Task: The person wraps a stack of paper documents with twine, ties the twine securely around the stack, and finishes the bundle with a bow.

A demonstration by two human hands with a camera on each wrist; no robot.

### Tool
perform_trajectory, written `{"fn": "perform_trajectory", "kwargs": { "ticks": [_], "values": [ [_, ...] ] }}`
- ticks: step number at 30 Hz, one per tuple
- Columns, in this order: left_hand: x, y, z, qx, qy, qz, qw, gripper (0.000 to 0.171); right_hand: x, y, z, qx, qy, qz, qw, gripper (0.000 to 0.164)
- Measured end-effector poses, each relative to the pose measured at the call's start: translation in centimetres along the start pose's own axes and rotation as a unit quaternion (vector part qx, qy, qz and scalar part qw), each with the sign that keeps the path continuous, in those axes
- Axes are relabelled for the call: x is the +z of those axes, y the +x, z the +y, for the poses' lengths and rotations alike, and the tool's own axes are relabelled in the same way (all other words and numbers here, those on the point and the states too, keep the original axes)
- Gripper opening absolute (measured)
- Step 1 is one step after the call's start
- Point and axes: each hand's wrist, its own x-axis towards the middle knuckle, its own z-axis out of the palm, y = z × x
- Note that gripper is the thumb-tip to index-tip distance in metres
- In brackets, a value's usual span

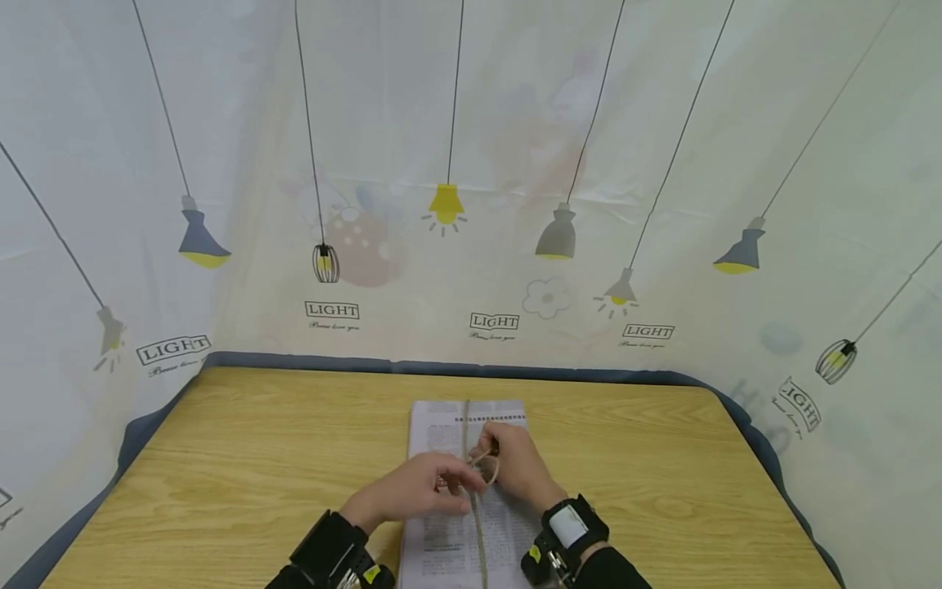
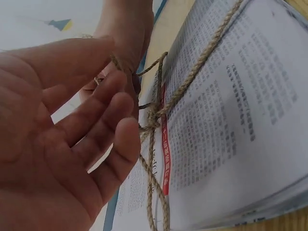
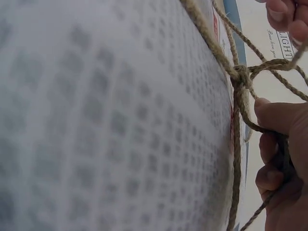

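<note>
A flat bundle of printed paper (image 1: 441, 532), apparently newspapers, lies on the table with twine (image 1: 481, 532) tied along and across it. Near the middle of its top sits a knot (image 3: 242, 74), with loose loops rising from it. My right hand (image 1: 515, 462) holds some of this twine, thumb and curled fingers closed on it just beside the knot. Close by on the left, my left hand (image 2: 72, 130) hovers over the paper. Its fingers are loosely bent, thumb apart from them, their tips near the twine loop. Whether they touch the twine is hard to tell.
The wooden table (image 1: 280, 442) extends to both sides of the bundle. Behind it hangs a pale cloth (image 1: 397, 123) printed with lamps, its dark lower border along the table's edge. Black camera straps (image 1: 327, 548) sit on both wrists.
</note>
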Motion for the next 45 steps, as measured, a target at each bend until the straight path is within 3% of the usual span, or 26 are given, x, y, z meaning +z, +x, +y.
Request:
{"fn": "perform_trajectory", "kwargs": {
  "ticks": [2,4,7,10,13,18,26,28,30,32,34,36,37,39,41,43,45],
  "values": [
    [0.0,0.3,-0.3,-0.015,0.016,0.033,0.9992,0.016,0.1,0.0,0.0,0.002,0.013,0.005,1.0,0.029],
    [0.2,0.8,-0.8,-0.038,0.043,0.094,0.9939,0.012,0.1,-0.1,0.0,0.005,0.023,0.009,1.0,0.029],
    [0.6,1.5,-1.6,-0.08,0.098,0.194,0.9728,0.012,0.1,-0.2,0.0,0.013,0.034,0.015,0.999,0.029],
    [1.1,2.0,-2.2,-0.11,0.142,0.232,0.9561,0.014,0.2,-0.3,0.0,0.013,0.046,0.02,0.999,0.03],
    [1.3,2.6,-2.7,-0.122,0.16,0.218,0.9549,0.017,0.2,-0.4,0.0,0.014,0.052,0.019,0.998,0.031],
    [1.2,3.2,-2.7,-0.131,0.149,0.182,0.9631,0.016,0.2,-0.4,-0.1,0.025,0.059,0.011,0.998,0.029],
    [1.2,3.4,-3.0,-0.141,0.136,0.176,0.9648,0.014,-0.4,-0.6,-0.1,0.013,0.063,-0.023,0.998,0.016],
    [1.3,3.3,-3.2,-0.14,0.138,0.178,0.9641,0.013,-0.8,-0.8,-0.3,0.013,0.053,-0.032,0.998,0.026],
    [1.3,3.2,-3.3,-0.139,0.138,0.182,0.9636,0.012,-1.2,-1.0,-0.4,0.024,0.035,-0.032,0.999,0.041],
    [1.3,3.2,-3.3,-0.138,0.136,0.185,0.9634,0.012,-1.7,-1.2,-0.6,0.048,0.025,-0.011,0.998,0.046],
    [1.4,3.3,-3.4,-0.137,0.137,0.189,0.9627,0.011,-2.4,-1.4,-1.0,0.083,0.021,0.022,0.996,0.035],
    [1.5,3.3,-3.4,-0.137,0.141,0.193,0.9612,0.011,-3.1,-1.5,-1.4,0.122,0.025,0.047,0.991,0.009],
    [1.5,3.3,-3.4,-0.136,0.145,0.195,0.9604,0.011,-3.4,-1.5,-1.6,0.143,0.03,0.047,0.988,0.013],
    [1.5,3.2,-3.4,-0.136,0.151,0.197,0.959,0.01,-4.2,-1.6,-2.2,0.174,0.042,0.019,0.984,0.039],
    [1.6,3.2,-3.4,-0.136,0.155,0.199,0.9581,0.01,-4.8,-1.7,-2.6,0.187,0.062,-0.037,0.98,0.051],
    [1.5,3.1,-3.4,-0.134,0.155,0.2,0.9581,0.01,-5.2,-1.7,-2.9,0.187,0.089,-0.091,0.974,0.05],
    [1.4,3.1,-3.3,-0.136,0.15,0.203,0.9581,0.01,-5.5,-1.8,-3.0,0.182,0.106,-0.117,0.971,0.039]
  ]
}}
